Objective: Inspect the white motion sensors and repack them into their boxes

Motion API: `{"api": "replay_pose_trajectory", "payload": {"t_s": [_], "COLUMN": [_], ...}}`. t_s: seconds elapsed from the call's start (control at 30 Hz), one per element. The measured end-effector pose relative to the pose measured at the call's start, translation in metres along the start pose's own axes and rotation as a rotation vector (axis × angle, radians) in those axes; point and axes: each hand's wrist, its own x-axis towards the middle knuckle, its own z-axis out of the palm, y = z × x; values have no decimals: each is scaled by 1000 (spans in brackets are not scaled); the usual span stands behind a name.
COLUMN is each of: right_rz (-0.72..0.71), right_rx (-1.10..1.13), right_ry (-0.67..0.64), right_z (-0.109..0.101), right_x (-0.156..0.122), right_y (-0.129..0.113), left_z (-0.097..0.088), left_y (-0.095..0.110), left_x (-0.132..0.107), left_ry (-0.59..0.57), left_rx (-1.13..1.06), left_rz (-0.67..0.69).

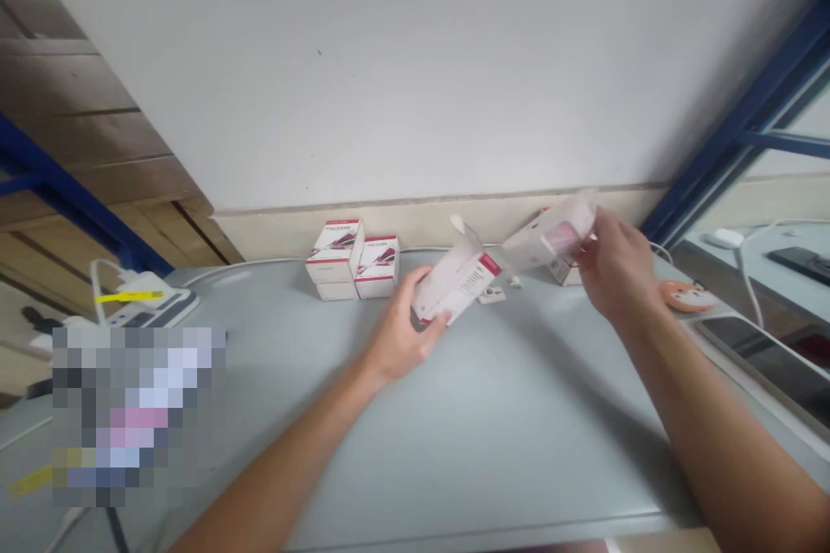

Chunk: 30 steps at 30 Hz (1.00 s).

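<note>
Bare left hand [403, 327] curled round a white red-striped cardboard carton [462, 287], right hand [616, 266] pinching a translucent plastic insert [551, 235], both raised off the grey table [519, 423] for handling!

"Where is the camera?"
"On the person's head."
"Which way does it look?"
"Forward and down, at the table [532, 449] and the wall [402, 69]."
"Is it close?"
"Yes, just above the left hand [399, 337] and right hand [616, 263]."
</note>
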Motion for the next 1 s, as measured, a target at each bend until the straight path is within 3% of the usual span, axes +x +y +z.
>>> {"api": "replay_pose_trajectory", "payload": {"t_s": [0.13,0.3,0.43,0.6,0.8,0.87,1.0], "right_rz": [88,256,304,248,208,209,265], "right_rx": [114,170,174,115,26,-13,-75], "right_ry": [61,50,48,70,37,26,-22], "right_z": [-8,-7,-7,-6,-1,2,13], "right_x": [11,8,6,5,-1,-5,-21], "right_y": [9,23,29,27,26,28,32], "left_z": [-2,1,7,12,8,7,9], "left_y": [-9,-19,-25,-20,-19,-19,-5], "left_x": [10,17,14,7,3,3,5], "left_ry": [161,181,224,167,-147,-141,27], "left_rx": [-136,-67,-29,208,516,508,255], "left_rz": [-13,-106,-178,29,133,122,100]}}
